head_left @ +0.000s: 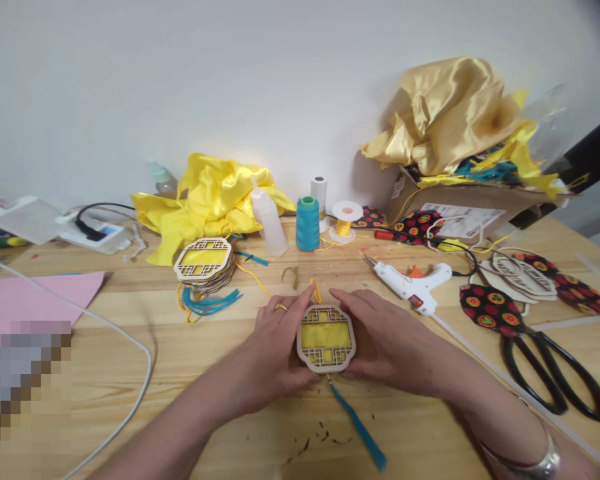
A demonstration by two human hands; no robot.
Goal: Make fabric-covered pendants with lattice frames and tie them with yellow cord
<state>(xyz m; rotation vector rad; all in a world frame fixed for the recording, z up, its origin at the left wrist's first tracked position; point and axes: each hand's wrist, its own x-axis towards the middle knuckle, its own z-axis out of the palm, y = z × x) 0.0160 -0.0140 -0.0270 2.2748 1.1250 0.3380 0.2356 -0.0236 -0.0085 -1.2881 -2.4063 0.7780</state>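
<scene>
Between my two hands is a wooden lattice pendant (326, 338) with scalloped edges and yellow fabric showing through its cut-outs. My left hand (281, 337) grips its left side, thumb at the lower edge and fingers along the upper left. On the opposite side, my right hand (387, 333) closes round the right edge, thumb and fingers curved about it. A teal tassel (357, 425) hangs from the bottom toward me, and a yellow cord (316, 291) sticks out at the top. To the left lies a stack of similar lattice pendants (203, 259) with teal tassels (210, 303).
A white glue gun (414, 285) and black-handled scissors (555, 373) in patterned covers lie right. Behind stand a teal thread cone (307, 225), a yellow cord spool (346, 223), a white bottle (271, 223), yellow satin (215, 193) and a cardboard box (445, 207). A white cable (143, 360) curves left.
</scene>
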